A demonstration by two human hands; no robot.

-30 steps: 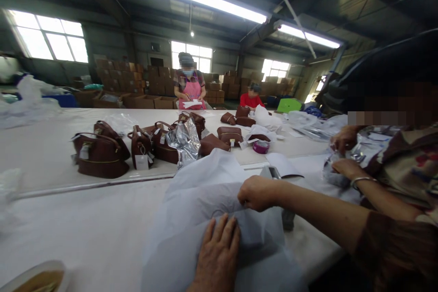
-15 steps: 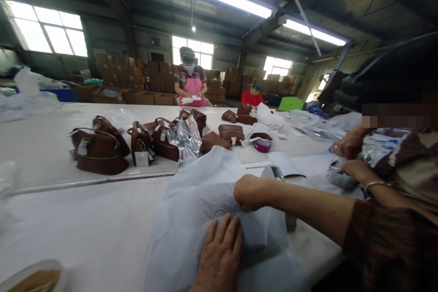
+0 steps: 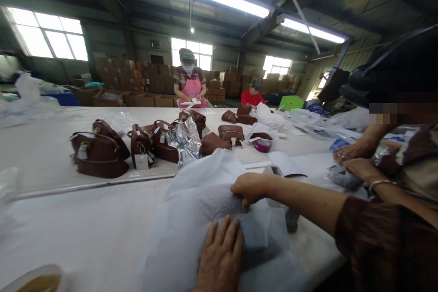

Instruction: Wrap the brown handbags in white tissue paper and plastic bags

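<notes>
- Basically, white-covered table (image 3: 102,223), biggest thing, under the tissue sheet and spreading beyond it.
- Cardboard cartons (image 3: 119,75), stacked far beyond the tissue sheet, past the table.
- Co-worker in pink apron (image 3: 191,86), across the table beyond the tissue sheet, white papery pieces at the hands. Co-worker in red (image 3: 252,96) farther right.
- White tissue sheet (image 3: 191,196), on the near part of the table, creased, far corner raised. Greyish shape shows through, can't tell what.
- Brown handbags (image 3: 99,157), upright, beyond the tissue sheet and to its left.
- Brown pouches (image 3: 231,134), beyond the tissue sheet, slightly right of the handbags.
- Silver foil wrap (image 3: 188,141), crumpled, just beyond the tissue sheet, against the handbags.
- Left hand (image 3: 221,251), flat on the near part of the tissue sheet, fingers stretched, small gaps, gripping nothing.
- Right hand (image 3: 249,189), at the far right part of the tissue sheet, fingers curled in; can't tell if paper is pinched.
- Purple tape roll (image 3: 263,146), beyond the tissue sheet, to its right, beside a pouch.
- White hang tag (image 3: 141,161), on a handbag left of the tissue sheet.
</notes>
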